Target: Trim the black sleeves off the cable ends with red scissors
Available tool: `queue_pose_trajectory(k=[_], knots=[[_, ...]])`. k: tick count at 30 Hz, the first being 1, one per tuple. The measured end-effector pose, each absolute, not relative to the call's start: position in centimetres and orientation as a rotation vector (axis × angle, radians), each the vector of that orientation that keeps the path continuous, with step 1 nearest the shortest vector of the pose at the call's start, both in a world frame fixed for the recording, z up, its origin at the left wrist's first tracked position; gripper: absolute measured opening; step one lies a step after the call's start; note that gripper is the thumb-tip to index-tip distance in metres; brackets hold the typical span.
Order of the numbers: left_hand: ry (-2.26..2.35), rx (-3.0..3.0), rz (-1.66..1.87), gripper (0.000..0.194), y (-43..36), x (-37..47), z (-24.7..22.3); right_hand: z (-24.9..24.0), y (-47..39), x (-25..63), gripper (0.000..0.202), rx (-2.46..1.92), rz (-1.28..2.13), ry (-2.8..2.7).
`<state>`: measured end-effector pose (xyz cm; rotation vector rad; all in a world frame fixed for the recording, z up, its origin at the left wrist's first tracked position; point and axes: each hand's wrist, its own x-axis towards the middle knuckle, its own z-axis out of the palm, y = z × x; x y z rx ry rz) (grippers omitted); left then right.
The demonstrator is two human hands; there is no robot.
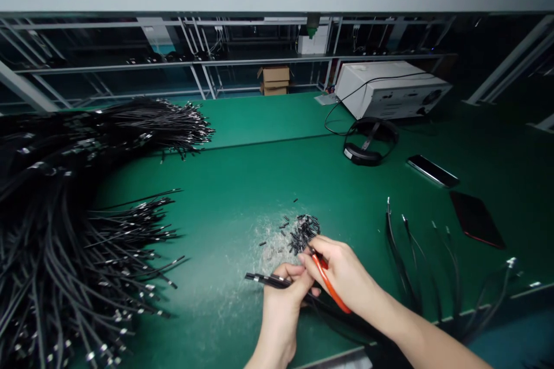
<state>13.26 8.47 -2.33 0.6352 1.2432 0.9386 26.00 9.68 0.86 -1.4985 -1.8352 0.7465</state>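
Note:
My left hand (288, 294) is closed round a small bundle of black cables (266, 280), whose ends stick out to the left. Close beside it, my right hand (341, 268) grips a pair of pliers or cutters with orange handles (328, 283); their jaws are mostly hidden by my fingers. The fingertips of both hands meet or nearly meet. Just beyond my right fingers lies a pile of short black tube pieces (304, 230), with pale wispy scraps (274, 242) spread around it on the green tabletop (216, 202).
A large heap of black cables (56, 213) covers the left side. At the right are loose cables (396, 248), a phone (433, 170), a dark red-edged slab (476, 218) and a black headband-like device (370, 141). A white box-shaped machine (385, 89) stands behind.

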Motion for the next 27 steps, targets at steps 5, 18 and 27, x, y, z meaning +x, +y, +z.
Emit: queue_pose_trajectory(k=[5, 18, 27], knots=[[1.215, 0.584, 0.956, 0.03, 8.0, 13.1, -1.7, 1.6, 9.3, 26.7, 0.018, -1.343, 1.095, -1.697], [1.122, 0.562, 0.893, 0.022, 7.2, 12.8, 0.4, 1.6, 8.6, 28.5, 0.023, -1.417, 1.173, -1.627], [1.013, 0.558, 0.876, 0.015, 6.9, 12.5, 0.1, 1.2, 7.6, 30.2, 0.016, -1.533, 0.357, -2.402]])
